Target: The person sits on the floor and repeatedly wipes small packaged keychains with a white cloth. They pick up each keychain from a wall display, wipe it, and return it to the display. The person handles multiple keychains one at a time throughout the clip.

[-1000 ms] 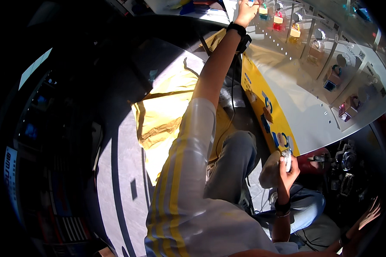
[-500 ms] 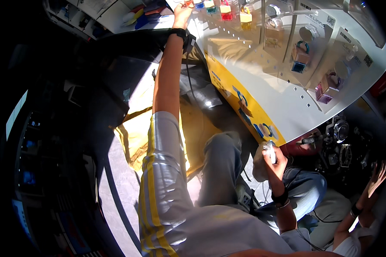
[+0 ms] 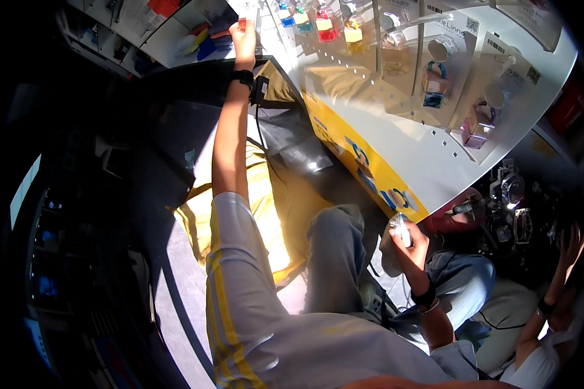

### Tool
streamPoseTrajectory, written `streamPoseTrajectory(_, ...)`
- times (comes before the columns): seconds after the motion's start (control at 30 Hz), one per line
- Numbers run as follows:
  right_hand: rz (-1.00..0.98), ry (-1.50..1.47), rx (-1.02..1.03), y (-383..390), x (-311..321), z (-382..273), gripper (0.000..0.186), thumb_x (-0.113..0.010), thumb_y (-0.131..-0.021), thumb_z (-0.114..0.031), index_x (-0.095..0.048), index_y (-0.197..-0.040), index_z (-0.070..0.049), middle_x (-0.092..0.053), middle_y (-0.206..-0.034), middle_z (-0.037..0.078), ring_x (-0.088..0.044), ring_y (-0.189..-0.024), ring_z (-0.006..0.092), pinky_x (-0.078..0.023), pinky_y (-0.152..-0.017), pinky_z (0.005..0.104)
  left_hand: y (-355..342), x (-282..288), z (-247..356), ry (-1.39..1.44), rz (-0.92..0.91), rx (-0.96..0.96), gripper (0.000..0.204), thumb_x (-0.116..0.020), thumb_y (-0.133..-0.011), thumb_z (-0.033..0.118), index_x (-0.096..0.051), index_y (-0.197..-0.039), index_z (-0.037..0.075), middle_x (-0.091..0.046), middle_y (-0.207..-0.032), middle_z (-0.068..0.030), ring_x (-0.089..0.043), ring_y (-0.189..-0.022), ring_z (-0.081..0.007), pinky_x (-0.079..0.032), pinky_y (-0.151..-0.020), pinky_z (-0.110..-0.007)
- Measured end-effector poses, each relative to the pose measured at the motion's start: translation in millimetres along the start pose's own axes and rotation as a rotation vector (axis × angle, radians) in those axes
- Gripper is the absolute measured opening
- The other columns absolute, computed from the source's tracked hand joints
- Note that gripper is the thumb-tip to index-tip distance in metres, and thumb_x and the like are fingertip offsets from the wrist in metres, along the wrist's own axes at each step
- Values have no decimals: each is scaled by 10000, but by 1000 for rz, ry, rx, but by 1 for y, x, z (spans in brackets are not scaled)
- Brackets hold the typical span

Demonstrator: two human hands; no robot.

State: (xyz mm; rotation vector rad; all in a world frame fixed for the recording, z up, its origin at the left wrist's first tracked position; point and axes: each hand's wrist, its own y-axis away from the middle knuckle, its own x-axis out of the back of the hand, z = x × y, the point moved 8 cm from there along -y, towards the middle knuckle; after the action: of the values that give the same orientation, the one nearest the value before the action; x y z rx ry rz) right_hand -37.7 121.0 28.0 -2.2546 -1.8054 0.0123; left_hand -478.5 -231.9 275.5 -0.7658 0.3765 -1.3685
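Observation:
At the far end of my outstretched arm, my left hand (image 3: pixel 243 47) is closed on a small orange-red bottle (image 3: pixel 242 25), which stands out above the fingers; a clear, pale part shows over it. The hand is beside the left edge of a white display board (image 3: pixel 396 107). A row of small coloured bottles with pale caps, among them a red bottle (image 3: pixel 326 32) and a yellow bottle (image 3: pixel 353 45), hangs there to its right. Close to my body, my right hand (image 3: pixel 416 249) grips a crumpled, shiny clear-and-white wrapper (image 3: pixel 401 230); anything inside it cannot be made out.
The board has a yellow front panel (image 3: pixel 363 162) with pictures. Yellow cloth (image 3: pixel 233 220) lies on the floor below my left arm. Watches (image 3: pixel 514 188) stand at the right, near another person's hand (image 3: pixel 572 246). White shelves (image 3: pixel 169 35) hold goods at the far left.
My view has shifted slightly. My left hand now shows farther left and a little lower, with the orange-red bottle raised above its fingers. My right hand still grips the wrapper.

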Motion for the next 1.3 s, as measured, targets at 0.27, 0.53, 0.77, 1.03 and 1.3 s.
streamPoseTrajectory(0.27,-17,-66,-9,1,-2,-6,198,-702,-802,-108,-634,-960,-8,-630,-724,66,-559,-645,78,-458,-595,240,-9,36,16,-144,44,-5,277,-614,-906,256,-598,-932,-18,-577,-779,20,-485,-710,-52,-416,-649,-233)
streamPoseTrajectory(0.53,-13,-91,24,4,-2,-8,203,-711,-805,-115,-630,-954,-4,-629,-715,50,-535,-639,62,-449,-585,230,-15,58,36,-273,-61,38,308,-601,-907,260,-633,-998,-33,-632,-850,-1,-536,-764,-54,-439,-700,-231)
streamPoseTrajectory(0.77,-1,-63,33,3,1,-11,202,-708,-800,-133,-630,-939,-9,-638,-694,87,-586,-611,117,-470,-586,266,4,44,11,19,-7,219,250,-544,-950,256,-600,-1052,35,-578,-861,46,-471,-724,-37,-380,-648,-199)
streamPoseTrajectory(1.03,-1,-76,33,1,1,-11,207,-707,-800,-139,-625,-935,-6,-628,-657,75,-598,-585,97,-475,-548,252,17,45,-1,166,92,125,154,-510,-966,271,-557,-1000,128,-448,-725,81,-371,-552,-8,-301,-493,-189)
streamPoseTrajectory(1.3,4,-32,71,4,-6,-13,215,-710,-801,-143,-629,-944,-5,-627,-682,89,-569,-606,86,-469,-577,246,22,51,83,687,-35,232,431,-428,-963,390,-492,-1190,29,-429,-768,-14,-372,-604,-107,-364,-635,-281)
